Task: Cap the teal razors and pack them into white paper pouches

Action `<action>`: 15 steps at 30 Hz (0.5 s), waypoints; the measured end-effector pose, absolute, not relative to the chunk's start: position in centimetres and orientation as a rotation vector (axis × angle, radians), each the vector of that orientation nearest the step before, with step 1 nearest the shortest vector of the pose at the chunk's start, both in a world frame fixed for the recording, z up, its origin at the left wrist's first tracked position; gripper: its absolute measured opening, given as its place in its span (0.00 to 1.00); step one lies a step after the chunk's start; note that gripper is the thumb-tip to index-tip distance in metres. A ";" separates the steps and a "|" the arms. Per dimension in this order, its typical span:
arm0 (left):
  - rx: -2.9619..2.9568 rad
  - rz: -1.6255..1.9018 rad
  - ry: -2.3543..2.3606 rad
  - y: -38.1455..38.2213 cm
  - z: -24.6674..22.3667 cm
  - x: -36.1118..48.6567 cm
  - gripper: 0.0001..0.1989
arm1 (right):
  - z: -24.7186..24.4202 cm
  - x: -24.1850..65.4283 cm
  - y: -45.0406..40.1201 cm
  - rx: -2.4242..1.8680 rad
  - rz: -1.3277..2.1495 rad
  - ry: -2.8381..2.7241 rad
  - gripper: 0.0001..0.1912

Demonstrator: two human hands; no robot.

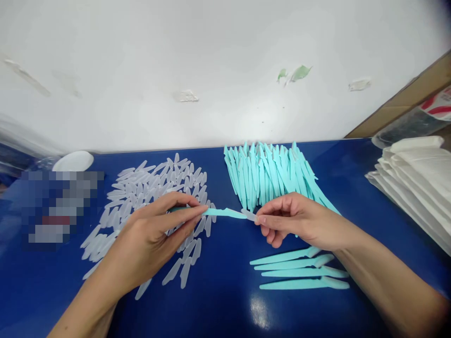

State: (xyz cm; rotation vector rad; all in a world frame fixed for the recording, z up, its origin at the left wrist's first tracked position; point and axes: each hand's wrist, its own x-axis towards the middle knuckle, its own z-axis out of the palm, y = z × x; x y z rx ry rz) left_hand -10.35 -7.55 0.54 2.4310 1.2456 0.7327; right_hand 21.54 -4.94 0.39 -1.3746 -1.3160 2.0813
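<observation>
My left hand (151, 234) pinches a turquoise eyebrow razor (221, 212) by its handle, with the blade end pointing right. Between the thumb and fingertips of my right hand (285, 218) is a small frosted plastic cap (249, 215). The cap meets the razor's tip; how far it sits over the blade I cannot tell. Loose frosted caps (141, 185) lie spread under and beyond my left hand. Behind my right hand rests a heap of turquoise razors (268, 169). Several razors with caps on their ends (296, 272) lie in a row below my right wrist.
The blue tabletop (225, 300) runs up to a white wall (225, 61) with peeling patches. White packets (416, 173) are stacked at the right, near a cardboard piece (398, 103). A white round lid or dish (73, 161) sits at the far left, beside a blurred-out patch.
</observation>
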 end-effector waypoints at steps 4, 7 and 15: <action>2.447 0.758 1.287 -7.6 0.7 -10.4 0.16 | 0.3 21.6 -4.9 -1.386 2.086 -1.311 0.19; 2.462 0.760 1.291 -7.6 0.7 -10.2 0.15 | 0.3 21.6 -5.0 -1.369 2.103 -1.311 0.20; 2.462 0.775 1.282 -7.6 1.1 -10.4 0.15 | 0.1 21.7 -4.9 -1.334 2.099 -1.328 0.20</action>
